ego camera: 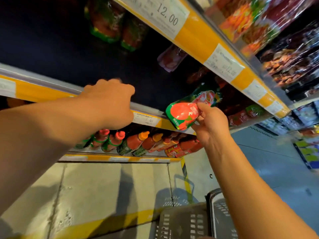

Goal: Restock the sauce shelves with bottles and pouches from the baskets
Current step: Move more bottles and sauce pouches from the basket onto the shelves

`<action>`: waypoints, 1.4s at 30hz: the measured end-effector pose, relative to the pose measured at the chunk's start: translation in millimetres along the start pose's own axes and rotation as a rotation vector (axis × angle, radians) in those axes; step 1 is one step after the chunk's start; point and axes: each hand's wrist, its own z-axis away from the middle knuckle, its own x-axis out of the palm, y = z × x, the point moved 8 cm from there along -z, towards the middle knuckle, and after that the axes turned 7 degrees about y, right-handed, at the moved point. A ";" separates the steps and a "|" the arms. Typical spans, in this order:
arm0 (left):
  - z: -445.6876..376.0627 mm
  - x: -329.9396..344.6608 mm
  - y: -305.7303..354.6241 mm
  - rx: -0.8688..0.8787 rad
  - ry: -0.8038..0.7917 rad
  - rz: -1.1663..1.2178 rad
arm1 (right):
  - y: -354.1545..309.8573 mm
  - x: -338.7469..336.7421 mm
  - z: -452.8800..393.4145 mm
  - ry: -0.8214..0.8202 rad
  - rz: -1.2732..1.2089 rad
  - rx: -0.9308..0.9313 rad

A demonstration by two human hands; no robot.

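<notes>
Right hand (209, 125): pinches a red and green pouch (185, 113) at the front edge of the middle shelf (146, 118).
Left hand (110, 104): reaches over that edge, fingers curled; grip cannot be told.
Below: sauce bottles (138, 144) in a row.
Floor: dark baskets (189, 223).

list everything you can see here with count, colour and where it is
sauce pouch: one, red and green, held at the front edge of the middle shelf
sauce bottles: a row, count unclear, red with orange, red or pink caps, lower shelf
hanging pouches: at least two, green and red, back of the middle shelf, blurred
price tags: several, white, on yellow shelf strips
baskets: two, dark grey, on the floor bottom right
left hand: one, reaching into the middle shelf, grip hidden
right hand: one, holds the sauce pouch
</notes>
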 end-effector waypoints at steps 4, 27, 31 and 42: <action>7.0 10.9 -2.1 0.023 -0.058 -0.163 | -15.4 -23.7 -35.0 0.175 -0.062 -0.064; 8.2 15.9 -7.1 0.012 0.032 -0.099 | -14.2 -22.2 -71.5 0.231 0.398 -0.438; 9.3 16.6 -7.2 0.009 0.050 -0.090 | -7.7 -9.3 -104.1 0.236 0.333 -0.311; 8.9 20.8 -8.6 0.011 0.060 -0.109 | -19.9 39.1 -181.6 0.227 0.637 -0.394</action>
